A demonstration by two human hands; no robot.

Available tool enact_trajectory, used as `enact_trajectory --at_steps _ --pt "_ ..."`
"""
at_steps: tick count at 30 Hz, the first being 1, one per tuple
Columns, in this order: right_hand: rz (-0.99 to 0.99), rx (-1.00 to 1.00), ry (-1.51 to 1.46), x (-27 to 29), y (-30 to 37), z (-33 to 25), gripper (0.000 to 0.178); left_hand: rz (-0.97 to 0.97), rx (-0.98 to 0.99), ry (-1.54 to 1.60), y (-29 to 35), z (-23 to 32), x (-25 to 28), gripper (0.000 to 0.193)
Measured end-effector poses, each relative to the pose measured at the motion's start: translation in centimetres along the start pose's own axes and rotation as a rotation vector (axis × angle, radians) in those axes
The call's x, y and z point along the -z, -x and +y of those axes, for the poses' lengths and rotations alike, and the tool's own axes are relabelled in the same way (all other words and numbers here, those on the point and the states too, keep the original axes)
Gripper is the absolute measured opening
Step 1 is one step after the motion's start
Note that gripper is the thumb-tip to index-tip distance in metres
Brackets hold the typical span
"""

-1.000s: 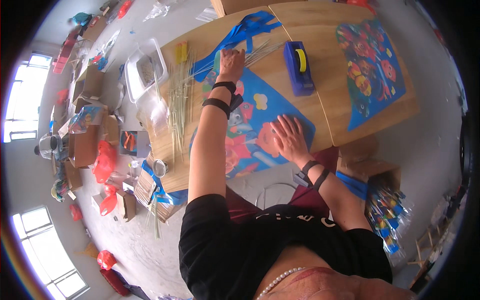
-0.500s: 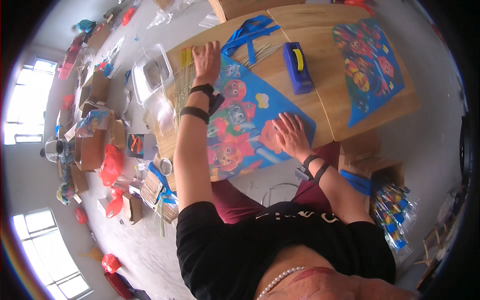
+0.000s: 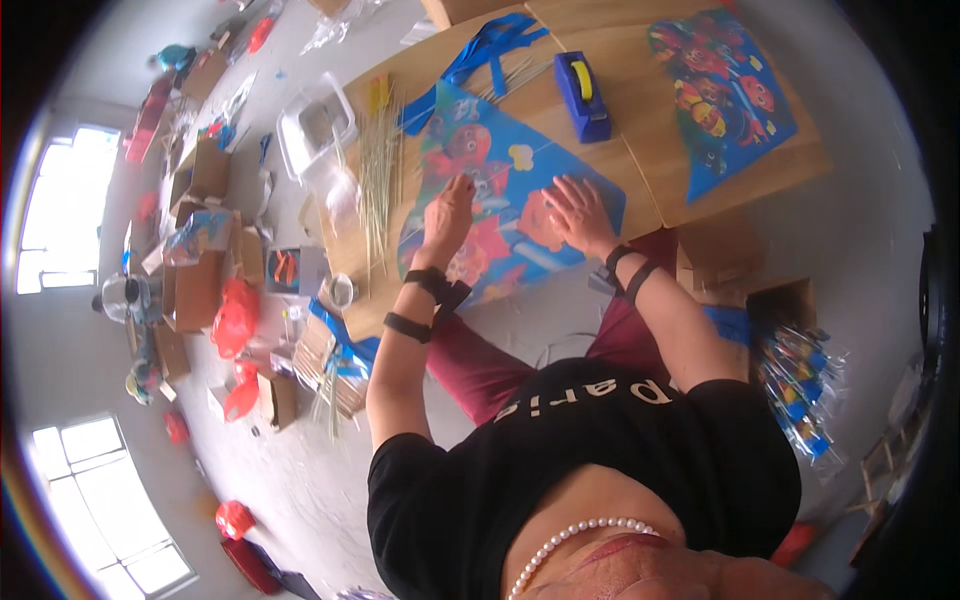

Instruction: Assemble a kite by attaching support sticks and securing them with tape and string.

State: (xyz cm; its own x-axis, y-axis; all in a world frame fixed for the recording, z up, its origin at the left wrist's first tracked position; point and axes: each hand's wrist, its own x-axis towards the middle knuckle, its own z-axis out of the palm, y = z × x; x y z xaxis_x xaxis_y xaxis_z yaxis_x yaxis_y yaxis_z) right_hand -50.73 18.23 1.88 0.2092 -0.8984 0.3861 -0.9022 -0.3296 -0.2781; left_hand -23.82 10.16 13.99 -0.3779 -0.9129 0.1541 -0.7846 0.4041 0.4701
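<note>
A blue sheet printed with cartoon figures [image 3: 520,187] lies on the wooden table in front of me. My right hand [image 3: 580,215] rests flat on its right part, fingers stretched. Over the sheet's left part is my left hand [image 3: 448,215], its fingers drawn together; whatever they may hold is too small to make out. Left of the sheet lies a bundle of thin pale sticks [image 3: 376,185]. Beyond its top corner are blue strips [image 3: 488,48] and more thin sticks. A blue tape dispenser with a yellow roll [image 3: 583,98] stands past the sheet's far right edge.
A second printed sheet [image 3: 728,105] lies at the table's right. A clear plastic tub [image 3: 318,125] and a small round container [image 3: 342,291] are along the left edge. Cardboard boxes [image 3: 195,285] and red bags [image 3: 236,318] cover the left floor; wrapped packets [image 3: 797,385] lie lower right.
My left hand has come back from the stick bundle at the far left onto the sheet, its fingers now closed. My right hand stays flat on the sheet.
</note>
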Motion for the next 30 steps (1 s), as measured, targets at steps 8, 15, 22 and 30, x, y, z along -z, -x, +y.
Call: enact_trajectory --at_steps 8,15,22,30 --pt "0.017 -0.74 -1.415 4.2 -2.7 -4.6 0.033 0.085 -0.225 0.038 5.7 4.3 -2.0 0.018" --pt "0.192 -0.758 -1.783 4.9 0.3 -4.5 0.026 0.378 -0.162 0.122 5.9 3.8 0.5 0.028" --pt "0.316 -0.848 -1.729 5.5 1.3 -3.4 0.024 0.539 0.002 0.182 7.7 1.7 5.1 0.025" --pt "0.313 -0.897 -1.668 5.4 1.1 -5.2 0.026 0.291 -0.084 0.124 9.7 4.2 0.3 0.025"
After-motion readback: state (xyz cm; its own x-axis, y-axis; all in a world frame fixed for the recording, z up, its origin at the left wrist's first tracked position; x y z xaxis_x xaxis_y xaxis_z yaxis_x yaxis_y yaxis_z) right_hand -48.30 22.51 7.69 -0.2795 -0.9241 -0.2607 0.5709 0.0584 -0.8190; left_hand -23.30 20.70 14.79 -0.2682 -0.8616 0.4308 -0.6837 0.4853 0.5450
